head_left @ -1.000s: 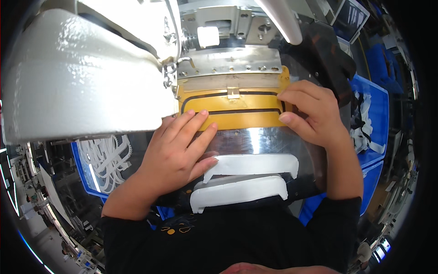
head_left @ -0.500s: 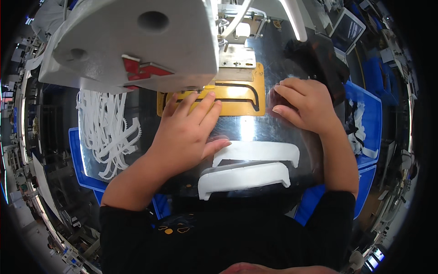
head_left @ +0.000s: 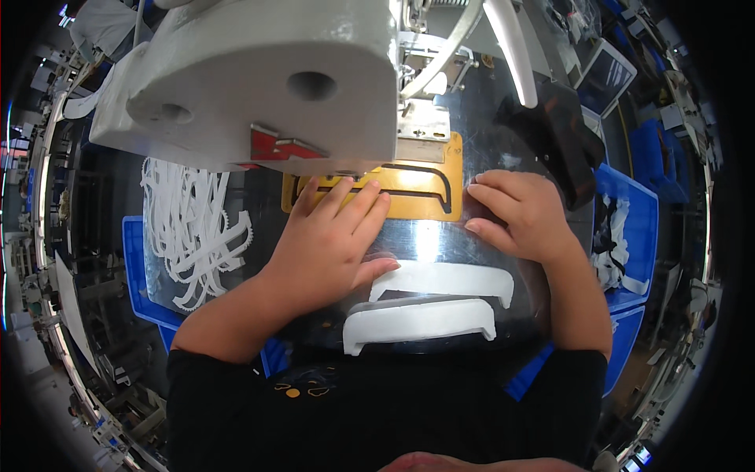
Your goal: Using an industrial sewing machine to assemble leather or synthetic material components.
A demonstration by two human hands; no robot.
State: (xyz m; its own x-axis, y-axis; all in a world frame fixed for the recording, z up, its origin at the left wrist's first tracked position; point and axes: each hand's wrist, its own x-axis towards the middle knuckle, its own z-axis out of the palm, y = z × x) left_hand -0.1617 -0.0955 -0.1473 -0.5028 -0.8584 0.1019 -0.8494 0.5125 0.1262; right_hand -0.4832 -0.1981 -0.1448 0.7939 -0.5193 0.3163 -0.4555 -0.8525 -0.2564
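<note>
My left hand [head_left: 326, 244] lies spread with its fingertips on a yellow slotted template plate [head_left: 413, 208], under the head of a grey sewing machine [head_left: 212, 98]. Its thumb reaches toward the nearer parts. Beside the plate's right edge, my right hand [head_left: 523, 214] rests on the metal table with loosely bent fingers, thumb apart and nothing visible between them. Closer to me lie two white curved strips with bent ends: one farther strip [head_left: 452, 278] and one nearer strip [head_left: 421, 321]. The machine head covers the plate's far left part.
A pile of narrow white strips [head_left: 185, 228] lies at the left above a blue bin [head_left: 135, 271]. Another blue bin [head_left: 646, 236] at the right holds white and dark scraps. A black object [head_left: 562, 145] stands behind my right hand; a screen [head_left: 605, 75] is farther back.
The whole view has shifted, so everything sits lower and slightly right. My right hand has come a little closer to the plate's right edge. My left hand stays on the plate.
</note>
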